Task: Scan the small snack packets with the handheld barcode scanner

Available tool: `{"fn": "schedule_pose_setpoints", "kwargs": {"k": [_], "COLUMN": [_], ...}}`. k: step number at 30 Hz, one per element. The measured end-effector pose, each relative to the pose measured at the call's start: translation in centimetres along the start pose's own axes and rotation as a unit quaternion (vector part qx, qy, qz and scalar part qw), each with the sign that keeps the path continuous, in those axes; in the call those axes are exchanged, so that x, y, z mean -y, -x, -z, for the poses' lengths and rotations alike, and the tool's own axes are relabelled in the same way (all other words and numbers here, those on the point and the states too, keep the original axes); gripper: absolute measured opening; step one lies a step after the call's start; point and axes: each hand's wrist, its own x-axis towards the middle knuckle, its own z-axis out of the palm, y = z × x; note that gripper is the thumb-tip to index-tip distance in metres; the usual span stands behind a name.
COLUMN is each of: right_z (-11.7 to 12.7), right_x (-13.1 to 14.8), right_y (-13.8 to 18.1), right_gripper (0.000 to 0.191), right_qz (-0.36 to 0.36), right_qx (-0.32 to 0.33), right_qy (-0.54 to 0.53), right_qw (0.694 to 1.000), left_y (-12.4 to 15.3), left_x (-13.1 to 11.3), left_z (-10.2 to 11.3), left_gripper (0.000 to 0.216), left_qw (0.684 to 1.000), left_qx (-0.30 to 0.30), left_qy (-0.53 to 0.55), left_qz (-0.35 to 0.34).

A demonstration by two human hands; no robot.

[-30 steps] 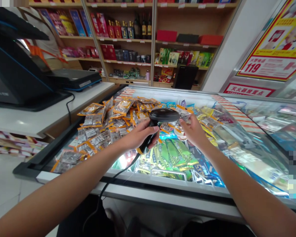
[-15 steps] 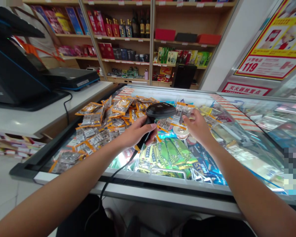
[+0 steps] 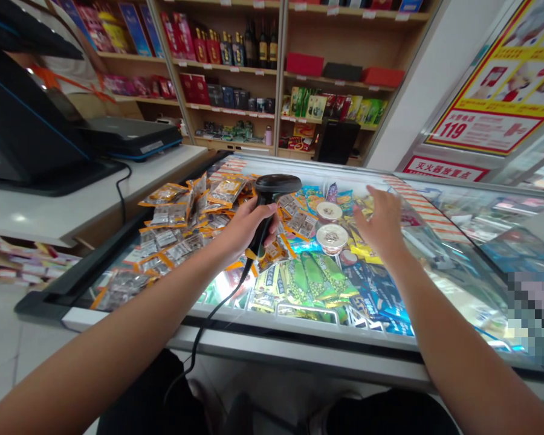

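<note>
My left hand (image 3: 256,226) is wrapped round the handle of a black corded barcode scanner (image 3: 277,184), its head pointing right over the glass lid of a chest freezer (image 3: 263,347). Under and left of it lies a heap of small clear packets with orange edges (image 3: 176,244). My right hand (image 3: 381,220) hovers over the freezer's right half, thumb and fingers apart, with no packet visible in it. Left of that hand, two round white-lidded tubs (image 3: 332,237) show through the glass. Green ice-pop packs (image 3: 317,278) lie below them.
A counter (image 3: 18,211) with a weighing scale (image 3: 127,136) and a black machine (image 3: 22,121) stands at left. Behind the freezer are wooden shelves (image 3: 229,69) of boxes and bottles. The scanner's cable (image 3: 208,320) hangs over the freezer's front edge.
My right hand has moved right and up, away from the orange-edged packet it was fingering, which no longer shows over the tubs. The scanner has shifted left and its head tilts more upright.
</note>
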Motion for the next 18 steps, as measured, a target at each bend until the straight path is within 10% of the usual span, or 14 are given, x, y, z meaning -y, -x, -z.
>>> {"fn": "schedule_pose_setpoints", "kwargs": {"k": [8, 18], "right_z": [-5.6, -3.0], "right_x": [6.6, 2.0], "right_y": [1.6, -0.1], "right_gripper": [0.051, 0.05], "right_qz": [0.068, -0.138], "right_qx": [0.208, 0.099], "right_qy": [-0.109, -0.287], "right_qw": [0.97, 0.943], "left_y": [0.3, 0.4], "left_x": [0.1, 0.2], "left_z": [0.1, 0.9], "left_gripper": [0.023, 0.023], "left_qw": [0.995, 0.978], "left_qx": [0.067, 0.151], "left_qy": [-0.042, -0.121], "left_qz": [0.059, 0.077]}}
